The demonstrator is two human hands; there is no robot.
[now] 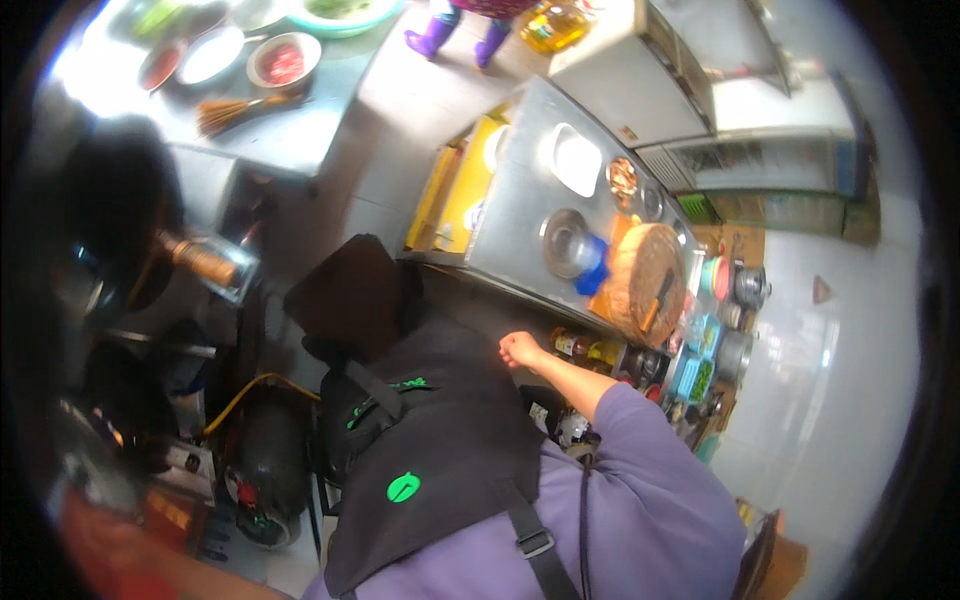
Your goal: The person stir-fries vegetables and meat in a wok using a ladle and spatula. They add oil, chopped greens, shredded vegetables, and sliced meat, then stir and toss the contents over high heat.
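Observation:
My right hand hangs loosely curled beside the black apron, with nothing seen in it, close to the lower edge of the steel counter. At the lower left, my left hand is blurred at the picture's rim, near a metal lid or pan; whether it holds anything cannot be told. On the counter stand a round wooden chopping block with a knife lying on it, a metal bowl and a white tray. A dark wok with a wooden handle is at the left.
Bowls of raw meat and a bamboo brush lie on the steel table at the upper left. Below stands a gas cylinder with a yellow hose. A person in purple boots stands at the top. Blue baskets are at right.

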